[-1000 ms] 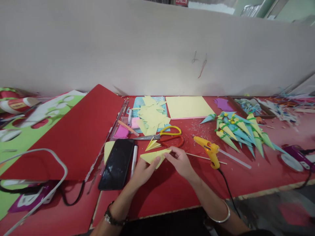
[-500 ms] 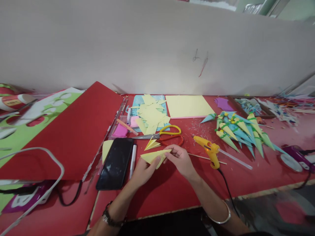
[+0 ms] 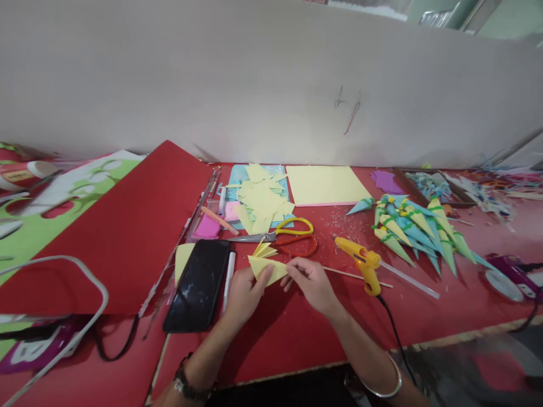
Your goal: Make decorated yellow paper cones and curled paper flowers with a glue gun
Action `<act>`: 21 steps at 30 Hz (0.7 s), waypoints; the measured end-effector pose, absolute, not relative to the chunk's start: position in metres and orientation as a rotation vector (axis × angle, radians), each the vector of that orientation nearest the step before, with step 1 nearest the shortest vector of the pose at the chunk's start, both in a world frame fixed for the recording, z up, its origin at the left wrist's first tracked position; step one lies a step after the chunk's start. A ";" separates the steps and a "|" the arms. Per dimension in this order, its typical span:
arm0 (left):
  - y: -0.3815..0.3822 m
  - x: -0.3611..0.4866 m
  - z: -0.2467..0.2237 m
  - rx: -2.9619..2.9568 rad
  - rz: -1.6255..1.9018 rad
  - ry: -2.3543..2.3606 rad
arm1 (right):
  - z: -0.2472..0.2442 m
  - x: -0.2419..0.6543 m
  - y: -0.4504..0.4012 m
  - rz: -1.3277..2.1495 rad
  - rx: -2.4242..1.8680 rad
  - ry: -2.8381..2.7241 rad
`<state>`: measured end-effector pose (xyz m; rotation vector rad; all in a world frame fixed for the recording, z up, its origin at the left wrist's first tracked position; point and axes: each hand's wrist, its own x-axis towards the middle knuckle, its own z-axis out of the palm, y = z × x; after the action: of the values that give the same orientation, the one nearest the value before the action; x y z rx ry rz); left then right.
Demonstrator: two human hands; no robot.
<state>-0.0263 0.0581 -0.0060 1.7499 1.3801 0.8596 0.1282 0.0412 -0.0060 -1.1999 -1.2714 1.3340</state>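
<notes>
Between my hands, above the red table (image 3: 288,339), is a folded piece of yellow paper (image 3: 271,270). My left hand (image 3: 246,291) grips its left part, thumb on top. At its right end, my right hand (image 3: 309,282) pinches the edge with curled fingers. Just behind the paper lie more folded yellow pieces (image 3: 263,249). Scissors (image 3: 292,230) with one yellow and one red handle rest beyond those. A yellow glue gun (image 3: 362,261) lies to the right of my right hand, and a thin stick (image 3: 339,272) runs between them.
Left of my hands are a black phone (image 3: 197,285), a white marker (image 3: 229,280) and a big red sheet (image 3: 127,226). Yellow paper scraps (image 3: 263,195) and a yellow sheet (image 3: 326,185) lie behind. Yellow and blue paper cones (image 3: 407,223) are heaped at right. A cord trails from the glue gun.
The yellow paper has been turned in my hands, its left end now pointing more up and away. My right hand has shifted slightly along its right edge. The view has moved a little.
</notes>
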 end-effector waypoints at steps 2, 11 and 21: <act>0.058 -0.027 -0.006 1.763 0.812 1.365 | -0.006 0.128 0.040 1.283 -1.216 -1.323; 0.061 -0.034 -0.003 1.914 0.606 1.191 | -0.008 0.126 0.040 1.325 -1.257 -1.430; 0.058 -0.039 0.008 1.829 0.776 1.295 | -0.010 0.128 0.040 1.274 -1.256 -1.454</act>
<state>-0.0387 0.0576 0.0080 1.8290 1.2946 0.7758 0.1280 0.0399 -0.0098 -1.2563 -1.4539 1.2736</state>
